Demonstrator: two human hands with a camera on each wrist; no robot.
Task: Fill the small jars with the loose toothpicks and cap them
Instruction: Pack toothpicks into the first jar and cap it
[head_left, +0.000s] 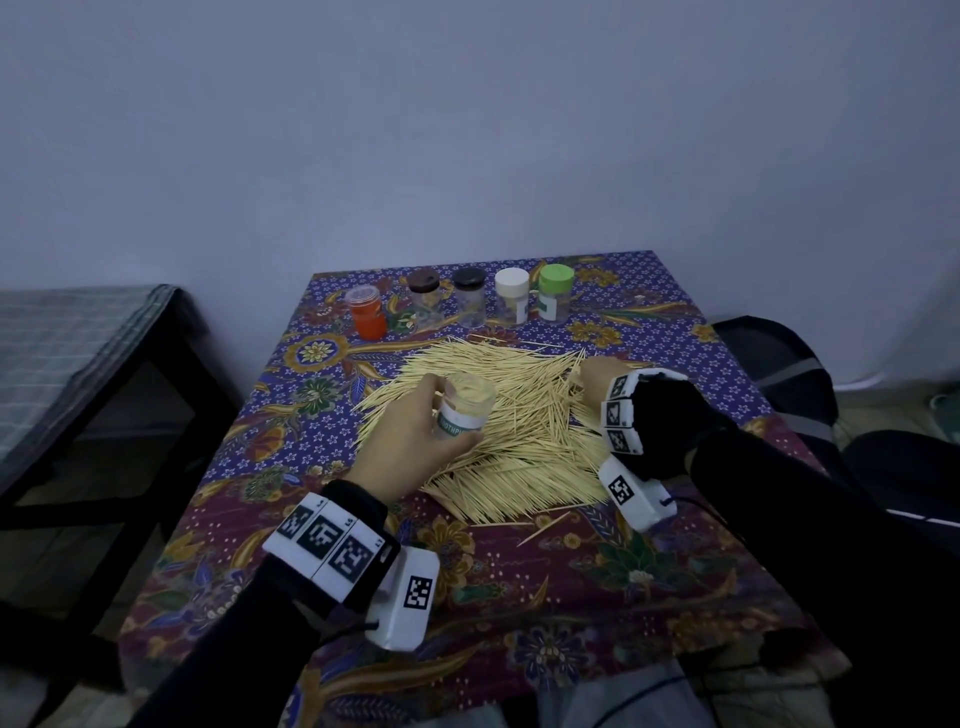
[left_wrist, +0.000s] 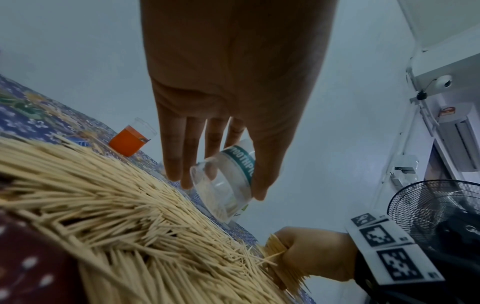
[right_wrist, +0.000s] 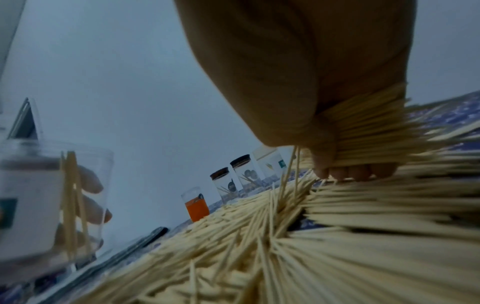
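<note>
A big heap of loose toothpicks (head_left: 511, 421) covers the middle of the patterned tablecloth (head_left: 519, 587). My left hand (head_left: 415, 431) grips an uncapped clear jar (head_left: 465, 408) with a white and green label, tilted over the heap's left side; a few toothpicks stand inside the jar (right_wrist: 52, 203). The same jar (left_wrist: 226, 185) shows in the left wrist view between fingers and thumb. My right hand (head_left: 597, 384) clutches a thick bundle of toothpicks (right_wrist: 363, 131) at the heap's right edge, its curled fingers (right_wrist: 355, 172) low on the pile.
Along the far edge stand an orange jar (head_left: 368, 312), two dark-lidded clear jars (head_left: 425, 299), a white-lidded jar (head_left: 511, 296) and a green-lidded jar (head_left: 555, 292). A dark bench (head_left: 78, 374) lies left of the table, a black fan (left_wrist: 436, 209) to the right.
</note>
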